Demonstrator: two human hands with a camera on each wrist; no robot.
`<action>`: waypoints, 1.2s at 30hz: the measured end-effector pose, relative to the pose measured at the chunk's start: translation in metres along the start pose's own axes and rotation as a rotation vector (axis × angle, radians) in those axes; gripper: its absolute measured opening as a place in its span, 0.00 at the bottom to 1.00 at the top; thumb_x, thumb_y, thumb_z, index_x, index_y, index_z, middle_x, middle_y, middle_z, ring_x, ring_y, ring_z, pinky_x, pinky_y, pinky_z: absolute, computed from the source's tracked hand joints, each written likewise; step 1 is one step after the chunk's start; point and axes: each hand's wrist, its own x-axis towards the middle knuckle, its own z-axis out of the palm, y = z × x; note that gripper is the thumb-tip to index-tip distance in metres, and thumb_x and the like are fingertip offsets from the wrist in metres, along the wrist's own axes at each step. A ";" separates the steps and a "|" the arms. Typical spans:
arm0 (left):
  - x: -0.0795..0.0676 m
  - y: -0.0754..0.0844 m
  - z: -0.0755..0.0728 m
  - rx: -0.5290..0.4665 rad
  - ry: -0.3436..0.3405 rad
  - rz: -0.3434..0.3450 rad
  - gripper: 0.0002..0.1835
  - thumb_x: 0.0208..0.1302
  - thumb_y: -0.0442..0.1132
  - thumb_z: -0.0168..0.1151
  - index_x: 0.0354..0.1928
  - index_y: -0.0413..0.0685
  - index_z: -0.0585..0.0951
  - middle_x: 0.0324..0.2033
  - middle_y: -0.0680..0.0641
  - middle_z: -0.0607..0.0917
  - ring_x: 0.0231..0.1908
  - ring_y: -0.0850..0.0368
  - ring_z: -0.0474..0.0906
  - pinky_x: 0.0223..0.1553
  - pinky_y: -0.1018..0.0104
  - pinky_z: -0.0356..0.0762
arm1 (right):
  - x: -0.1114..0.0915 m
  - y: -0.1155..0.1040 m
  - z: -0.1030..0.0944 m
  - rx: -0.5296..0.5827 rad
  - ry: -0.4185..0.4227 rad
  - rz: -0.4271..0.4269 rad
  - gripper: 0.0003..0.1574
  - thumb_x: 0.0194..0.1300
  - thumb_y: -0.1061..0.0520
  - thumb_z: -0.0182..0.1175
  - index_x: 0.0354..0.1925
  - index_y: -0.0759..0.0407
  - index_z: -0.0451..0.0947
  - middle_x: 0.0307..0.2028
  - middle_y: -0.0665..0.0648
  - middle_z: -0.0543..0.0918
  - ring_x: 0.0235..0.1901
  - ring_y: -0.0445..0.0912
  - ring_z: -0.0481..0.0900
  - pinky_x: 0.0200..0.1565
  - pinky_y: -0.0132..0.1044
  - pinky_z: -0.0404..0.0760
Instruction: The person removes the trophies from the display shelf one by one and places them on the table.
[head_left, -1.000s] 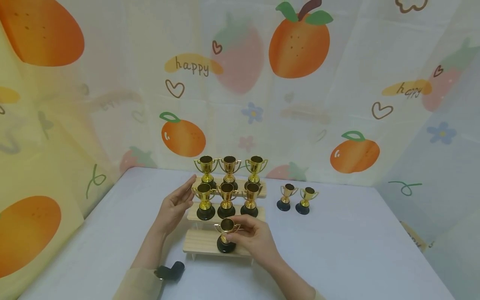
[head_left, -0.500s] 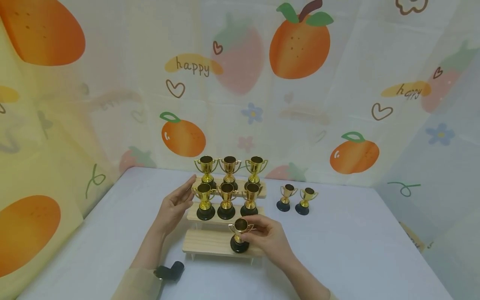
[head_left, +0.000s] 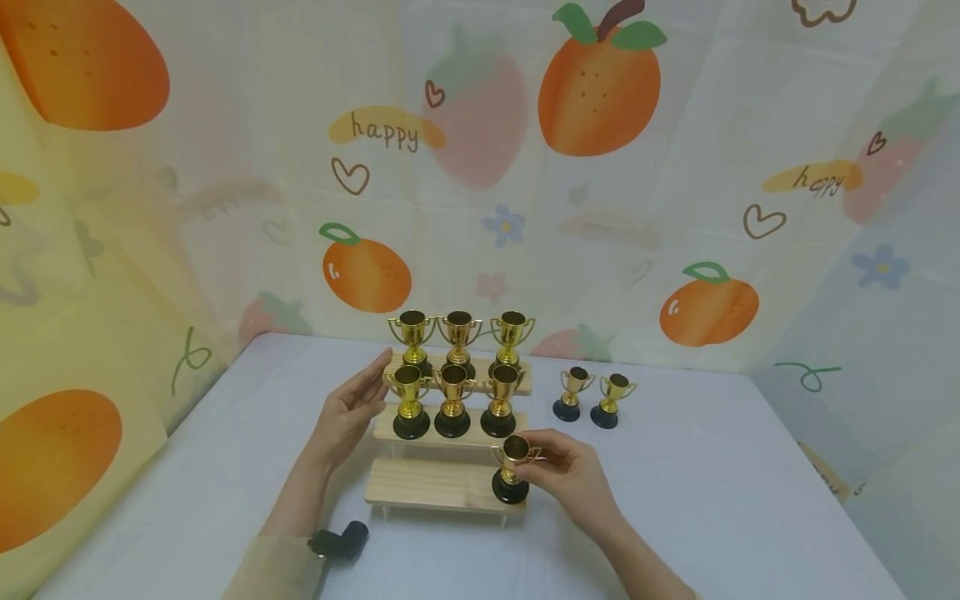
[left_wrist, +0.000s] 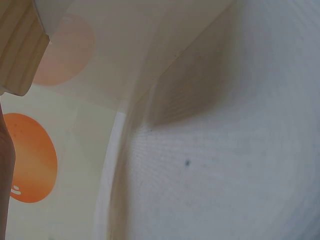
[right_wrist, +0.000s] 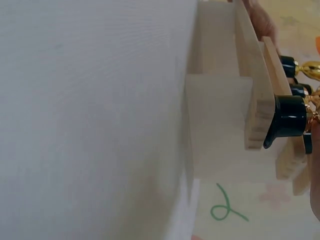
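My right hand (head_left: 573,479) pinches a small gold trophy cup (head_left: 512,471) with a black base, upright at the right end of the lowest wooden step. In the right wrist view the trophy's black base (right_wrist: 290,116) sits at the step's end. My left hand (head_left: 347,419) is held along the left side of the three-step wooden stand (head_left: 420,483), its straight fingers by the upper steps. Three trophies (head_left: 452,400) stand in a row on the middle step and three more (head_left: 459,337) on the top step. The left wrist view shows just a wooden corner (left_wrist: 22,55) of the stand.
Two more trophies, one rose-gold (head_left: 572,393) and one gold (head_left: 613,400), stand on the white table (head_left: 690,500) right of the stand. A fruit-print curtain (head_left: 480,192) hangs behind. A black device (head_left: 341,542) is worn at the left wrist.
The right hand has moved the gripped trophy rightward along the lowest step, from near its middle to its right end. The left hand has stayed in place.
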 end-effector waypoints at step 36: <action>-0.001 0.000 0.000 -0.001 -0.004 0.003 0.35 0.66 0.18 0.47 0.74 0.26 0.49 0.75 0.59 0.63 0.72 0.73 0.61 0.72 0.79 0.63 | -0.016 0.015 -0.093 -0.192 0.264 0.019 0.24 0.59 0.65 0.67 0.54 0.72 0.77 0.40 0.34 0.86 0.39 0.32 0.84 0.43 0.22 0.87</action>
